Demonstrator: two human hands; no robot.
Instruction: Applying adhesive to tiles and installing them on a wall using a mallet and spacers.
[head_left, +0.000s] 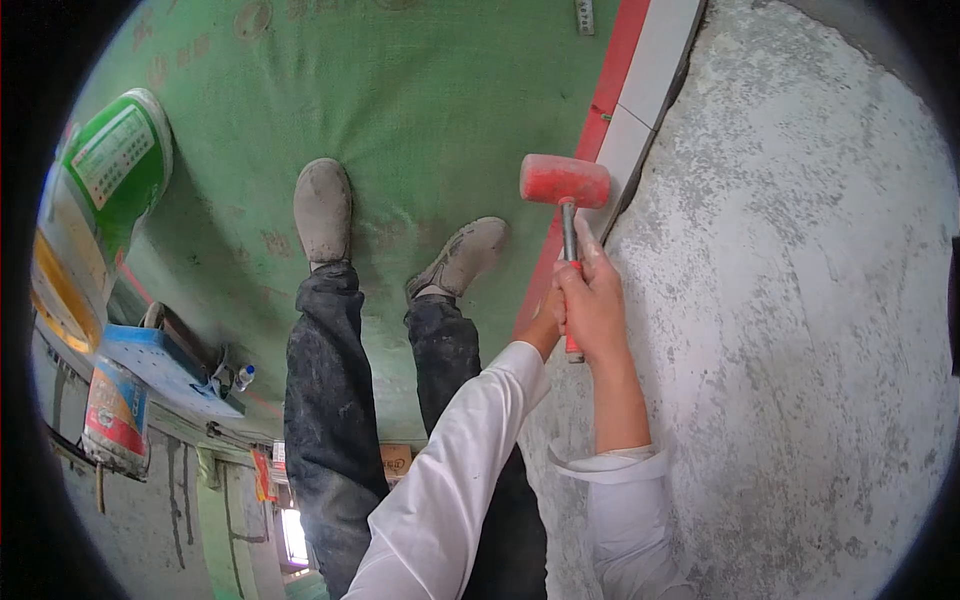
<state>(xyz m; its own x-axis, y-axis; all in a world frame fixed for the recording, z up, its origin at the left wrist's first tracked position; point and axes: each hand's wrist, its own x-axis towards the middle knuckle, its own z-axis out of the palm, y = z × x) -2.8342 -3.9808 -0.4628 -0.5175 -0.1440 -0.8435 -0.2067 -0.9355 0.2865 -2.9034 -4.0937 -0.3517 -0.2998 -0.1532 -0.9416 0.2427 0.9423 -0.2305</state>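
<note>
My right hand [594, 300] is closed round the handle of a red rubber mallet [565, 181], its index finger stretched along the grip toward the head. The mallet's head is beside a strip of pale skirting tiles [622, 140] at the foot of the rough grey-white wall [790, 280]. My left hand [545, 322] reaches in behind the right one, close to the wall's base. Most of it is hidden, so its fingers and anything in them do not show. A red strip [606, 85] runs along the floor beside the tiles.
Green protective sheeting [440, 110] covers the floor under my dusty shoes. On the left are a green-and-white bucket [120, 160], a blue plastic crate or stool [165, 370] and a smeared paint can [115, 415]. A short ruler-like piece [585, 15] lies at the far edge.
</note>
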